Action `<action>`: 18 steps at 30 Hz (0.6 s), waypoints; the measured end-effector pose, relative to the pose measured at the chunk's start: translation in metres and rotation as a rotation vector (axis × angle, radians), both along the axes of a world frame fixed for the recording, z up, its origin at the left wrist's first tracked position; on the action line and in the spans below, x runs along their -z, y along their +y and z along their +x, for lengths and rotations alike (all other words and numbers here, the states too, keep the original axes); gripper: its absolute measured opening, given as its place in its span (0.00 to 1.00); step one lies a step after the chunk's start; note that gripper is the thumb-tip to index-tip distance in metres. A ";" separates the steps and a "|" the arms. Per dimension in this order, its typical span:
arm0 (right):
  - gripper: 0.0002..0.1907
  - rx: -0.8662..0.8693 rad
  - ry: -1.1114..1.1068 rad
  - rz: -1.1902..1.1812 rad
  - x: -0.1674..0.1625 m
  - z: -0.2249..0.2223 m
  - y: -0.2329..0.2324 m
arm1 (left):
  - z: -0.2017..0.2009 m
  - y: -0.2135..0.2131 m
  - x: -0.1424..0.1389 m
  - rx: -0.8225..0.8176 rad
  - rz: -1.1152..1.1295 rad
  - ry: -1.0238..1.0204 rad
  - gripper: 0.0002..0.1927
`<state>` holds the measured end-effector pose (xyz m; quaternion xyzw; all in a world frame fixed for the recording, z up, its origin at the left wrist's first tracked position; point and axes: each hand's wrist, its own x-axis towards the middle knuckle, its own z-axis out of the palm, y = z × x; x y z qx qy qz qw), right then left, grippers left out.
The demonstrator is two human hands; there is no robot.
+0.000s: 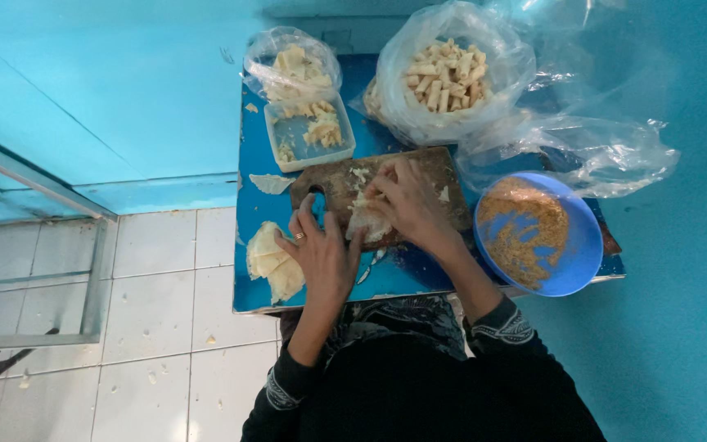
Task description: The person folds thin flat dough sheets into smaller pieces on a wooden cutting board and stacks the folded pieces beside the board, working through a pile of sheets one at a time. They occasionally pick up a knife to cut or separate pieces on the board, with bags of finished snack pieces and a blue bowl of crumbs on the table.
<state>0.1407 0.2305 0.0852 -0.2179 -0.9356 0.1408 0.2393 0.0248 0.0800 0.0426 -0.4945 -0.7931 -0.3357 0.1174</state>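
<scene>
Fingers of both hands are working a pale, thin wrapper point(367, 219) on the wooden cutting board point(333, 184) in the middle of the small blue table point(257, 143). The right hand point(409, 205) is curling narrowly over the wrapper, fingertips pressing into it, apparently folding or rolling it. The left hand point(321, 254), a ring on one finger, is resting at the near left edge of the board with its fingers loosely spread, their tips touching the wrapper's near side; whether it is pinching the sheet I cannot tell.

Judging by how things lie, the work is well along but not finished. A large clear bag point(443, 78) at the far side is holding many finished pale rolls, and a smaller bag point(292, 65) to the far left is holding more pieces above a shallow plastic tub point(308, 135) that is partly filled. A stack of unused wrappers point(270, 262) is lying near the left hand, so more are left to roll. A blue bowl of brown crumbs point(538, 233) is sitting on the right, with a crumpled empty bag point(583, 151) behind it.
</scene>
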 end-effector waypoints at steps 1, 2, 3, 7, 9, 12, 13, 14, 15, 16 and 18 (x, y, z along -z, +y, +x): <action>0.10 -0.005 0.067 -0.126 0.001 0.002 0.002 | 0.000 0.000 0.000 0.007 0.004 0.004 0.23; 0.08 -0.015 0.132 -0.254 0.003 0.004 0.005 | 0.000 0.000 0.001 0.008 0.006 0.006 0.22; 0.07 -0.030 0.196 -0.384 0.006 0.005 0.008 | 0.000 0.000 0.001 0.013 -0.003 -0.013 0.22; 0.07 -0.017 0.306 -0.846 0.020 0.014 0.013 | -0.002 -0.001 -0.001 0.017 0.001 -0.064 0.23; 0.09 -0.152 0.457 -1.080 0.027 0.018 0.009 | -0.003 0.000 -0.004 0.025 0.039 -0.096 0.25; 0.14 -0.130 0.511 -1.309 0.034 0.023 -0.001 | -0.004 0.000 -0.009 0.073 0.147 -0.174 0.25; 0.15 -0.140 0.527 -1.363 0.035 0.025 -0.005 | -0.005 -0.001 -0.011 0.101 0.203 -0.207 0.23; 0.15 -0.149 0.544 -1.417 0.035 0.027 -0.008 | -0.005 -0.002 -0.013 0.129 0.259 -0.240 0.21; 0.16 -0.158 0.560 -1.472 0.035 0.028 -0.011 | -0.006 -0.002 -0.014 0.211 0.275 -0.347 0.20; 0.16 -0.175 0.552 -1.461 0.035 0.029 -0.014 | -0.007 -0.002 -0.016 0.291 0.289 -0.455 0.19; 0.17 -0.213 0.534 -1.439 0.034 0.031 -0.017 | -0.007 -0.001 -0.018 0.400 0.317 -0.620 0.15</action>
